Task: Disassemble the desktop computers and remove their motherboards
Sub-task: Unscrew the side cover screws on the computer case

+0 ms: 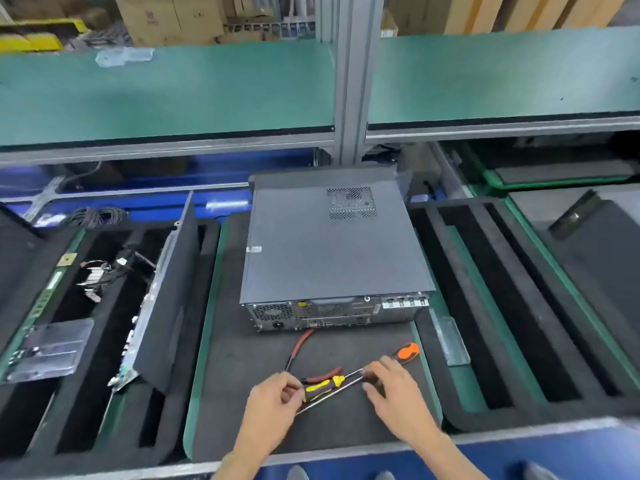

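A closed grey desktop computer case (332, 251) lies flat on the black foam mat (242, 375), its rear ports facing me. In front of it lie an orange-handled screwdriver (407, 352), a yellow-handled screwdriver (320, 386) and red-handled pliers (299, 346). My right hand (391, 389) has its fingers curled over the orange screwdriver's shaft near the handle. My left hand (273, 400) pinches at the tools' tips by the yellow handle; which one it holds is unclear.
On the left, a slotted foam tray (114, 403) holds a removed side panel (166, 299) standing on edge, loose cables (100, 275) and a clear plastic piece (52, 348). Another slotted foam tray (519, 306) lies to the right. A green shelf (166, 95) with an aluminium post (353, 81) stands behind.
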Demonstrator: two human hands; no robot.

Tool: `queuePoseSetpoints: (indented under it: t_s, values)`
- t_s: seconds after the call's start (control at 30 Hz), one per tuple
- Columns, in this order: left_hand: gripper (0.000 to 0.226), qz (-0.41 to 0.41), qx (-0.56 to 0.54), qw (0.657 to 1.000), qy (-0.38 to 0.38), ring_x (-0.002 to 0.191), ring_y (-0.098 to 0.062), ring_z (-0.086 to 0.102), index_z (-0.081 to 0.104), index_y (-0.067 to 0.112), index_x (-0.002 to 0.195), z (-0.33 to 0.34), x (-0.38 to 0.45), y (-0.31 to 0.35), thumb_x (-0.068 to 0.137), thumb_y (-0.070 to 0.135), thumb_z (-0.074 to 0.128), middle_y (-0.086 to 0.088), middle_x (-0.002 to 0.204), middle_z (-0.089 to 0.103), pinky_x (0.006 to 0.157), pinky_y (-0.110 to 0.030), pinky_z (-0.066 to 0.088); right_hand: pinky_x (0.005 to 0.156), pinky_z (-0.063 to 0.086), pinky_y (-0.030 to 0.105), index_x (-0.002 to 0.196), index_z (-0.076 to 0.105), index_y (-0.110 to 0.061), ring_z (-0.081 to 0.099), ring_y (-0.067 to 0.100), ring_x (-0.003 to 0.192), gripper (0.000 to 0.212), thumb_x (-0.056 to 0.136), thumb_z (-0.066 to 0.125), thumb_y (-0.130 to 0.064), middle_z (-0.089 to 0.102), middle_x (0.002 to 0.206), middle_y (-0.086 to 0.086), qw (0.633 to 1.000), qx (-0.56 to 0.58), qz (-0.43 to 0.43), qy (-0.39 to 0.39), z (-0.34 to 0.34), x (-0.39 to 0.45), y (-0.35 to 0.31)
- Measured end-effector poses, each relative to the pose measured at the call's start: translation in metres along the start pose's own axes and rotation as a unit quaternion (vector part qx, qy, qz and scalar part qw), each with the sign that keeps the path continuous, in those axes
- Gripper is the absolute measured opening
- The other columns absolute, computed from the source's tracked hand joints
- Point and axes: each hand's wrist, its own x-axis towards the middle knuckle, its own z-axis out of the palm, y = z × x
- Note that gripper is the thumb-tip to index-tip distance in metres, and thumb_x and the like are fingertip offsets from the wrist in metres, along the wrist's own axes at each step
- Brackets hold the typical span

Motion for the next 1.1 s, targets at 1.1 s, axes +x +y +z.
queuePoseSetpoints:
  t_s: [1.1]
  values:
    - [0.007,0.079,-0.078,0.991,-0.080,0.069,-0.002,0.066,0.073,0.028,0.079,0.042,0.005,0.097,0.083,0.022,0.071,0.012,0.073,0.072,0.068,-0.020,0.052,0.056,0.045,0.030,0.084,0.047,-0.013,0.052,0.013,0.057,0.023,0.106,0.048,-0.021,0.056,0.064,-0.003,0.919,0.341,0.158,0.114,-0.007,-0.001,-0.051]
